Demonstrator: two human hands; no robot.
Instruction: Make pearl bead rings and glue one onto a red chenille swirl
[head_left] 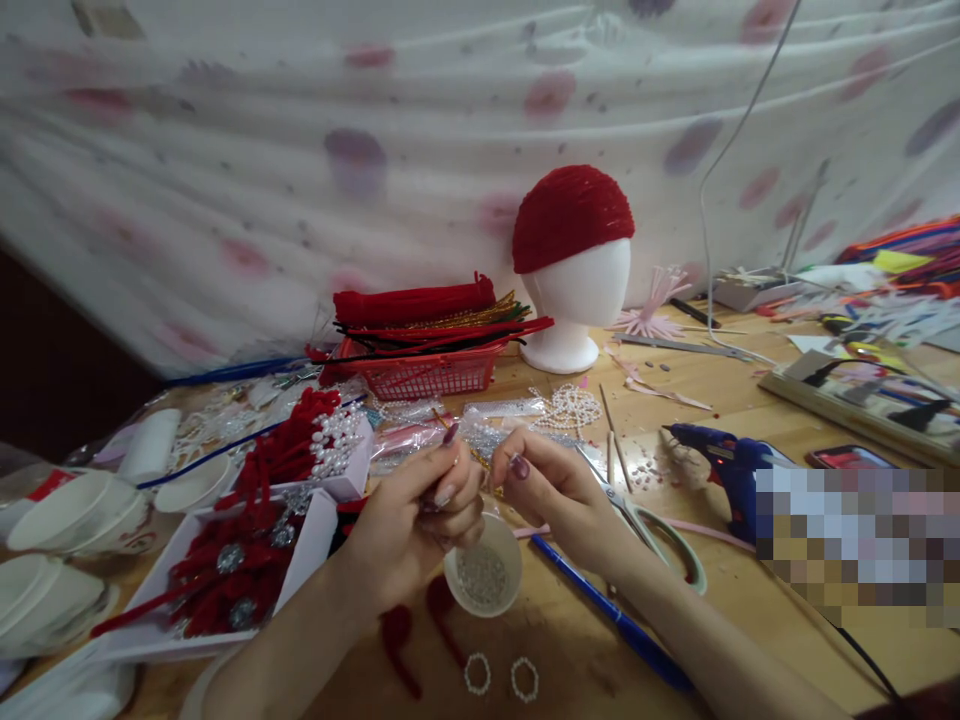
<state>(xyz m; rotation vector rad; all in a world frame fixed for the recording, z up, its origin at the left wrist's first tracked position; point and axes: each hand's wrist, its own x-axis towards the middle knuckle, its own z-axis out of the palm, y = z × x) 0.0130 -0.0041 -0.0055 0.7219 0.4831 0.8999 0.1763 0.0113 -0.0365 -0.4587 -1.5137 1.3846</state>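
Working just past the cup [511, 565], the left hand [412, 518] and right hand [561, 490] curl, fingertips pinched, on what I can't tell; this side of the cup, two bead rings [514, 680] look done, more perhaps remaining.

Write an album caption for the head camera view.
Left hand and right hand, close together near a cup; mannequin head in red beyond.

The left hand [429, 500] and right hand [553, 492] nearly meet, both curled, near a cup [513, 572] of small beads [482, 580] on the bench [589, 655]. Two beaded rings [513, 679] lie nearer; a red-capped white head form [592, 285] stands behind.
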